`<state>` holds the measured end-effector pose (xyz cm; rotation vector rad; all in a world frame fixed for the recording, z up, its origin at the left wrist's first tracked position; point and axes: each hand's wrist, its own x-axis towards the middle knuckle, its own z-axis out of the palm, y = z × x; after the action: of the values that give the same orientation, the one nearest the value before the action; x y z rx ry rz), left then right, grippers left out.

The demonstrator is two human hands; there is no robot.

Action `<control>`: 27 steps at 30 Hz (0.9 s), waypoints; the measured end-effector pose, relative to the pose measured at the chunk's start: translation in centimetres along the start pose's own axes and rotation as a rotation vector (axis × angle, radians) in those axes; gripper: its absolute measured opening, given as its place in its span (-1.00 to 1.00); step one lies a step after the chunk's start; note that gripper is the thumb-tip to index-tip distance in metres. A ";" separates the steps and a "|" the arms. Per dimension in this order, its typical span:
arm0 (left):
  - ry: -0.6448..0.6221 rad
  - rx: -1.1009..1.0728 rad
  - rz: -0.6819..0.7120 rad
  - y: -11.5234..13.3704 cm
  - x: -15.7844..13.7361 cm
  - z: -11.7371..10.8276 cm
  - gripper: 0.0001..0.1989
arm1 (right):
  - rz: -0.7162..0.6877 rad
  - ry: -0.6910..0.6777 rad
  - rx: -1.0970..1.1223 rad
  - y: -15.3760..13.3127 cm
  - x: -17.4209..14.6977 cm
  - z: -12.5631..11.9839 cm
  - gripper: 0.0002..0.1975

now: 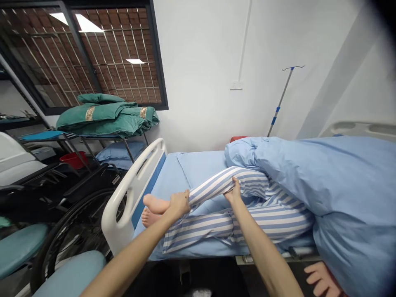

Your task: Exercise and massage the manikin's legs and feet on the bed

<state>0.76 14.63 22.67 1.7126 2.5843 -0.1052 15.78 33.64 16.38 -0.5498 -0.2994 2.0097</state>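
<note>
A manikin in blue-and-white striped trousers lies on the bed. Its far leg (213, 183) is bent, with the knee raised off the sheet. My left hand (180, 203) is closed around this leg at the ankle, just above the bare far foot (154, 203). Behind the knee, my right hand (233, 193) grips the same leg, thumb on the near side; its other fingers are partly hidden beneath. The near leg (204, 229) lies stretched out on the mattress, its foot (149, 218) beside the other. A light-blue quilt (278, 165) covers the upper body.
A white footboard (136, 185) closes the bed's left end. Beyond it stand a wheelchair (77, 222) and a rack with folded green bedding (108, 115). An IV pole (280, 103) rises behind the bed. At lower right a manikin hand (323, 278) hangs over the bed edge.
</note>
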 end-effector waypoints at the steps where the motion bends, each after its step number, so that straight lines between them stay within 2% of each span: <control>1: 0.009 -0.047 -0.009 0.6 -0.2 0.6 -0.53 | -0.013 -0.019 -0.027 -0.9 0.0 0.2 -0.88; 4: 0.039 -0.130 -0.032 3.1 -0.3 2.0 -0.54 | -0.071 -0.057 -0.104 -3.9 0.2 0.6 -0.87; 9: 0.058 -0.257 -0.054 8.8 1.1 4.5 -0.44 | -0.193 -0.088 -0.213 -9.2 1.0 0.7 -0.84; 13: 0.066 -0.389 -0.024 12.0 2.3 6.1 -0.47 | -0.269 -0.090 -0.247 -11.8 1.2 0.9 -0.79; 16: 0.037 -0.409 -0.032 12.2 2.7 5.9 -0.45 | -0.294 -0.107 -0.271 -12.0 1.0 1.4 -0.78; 20: -0.034 -0.397 -0.027 11.0 3.0 5.1 -0.42 | -0.294 -0.104 -0.313 -11.3 0.6 1.8 -0.77; 27: 0.014 -0.345 0.026 8.2 2.5 3.9 -0.39 | -0.268 -0.115 -0.311 -10.3 0.7 0.8 -0.76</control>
<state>7.29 19.83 18.29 1.6218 2.4096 0.3337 22.95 39.21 21.26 -0.5543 -0.7265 1.7459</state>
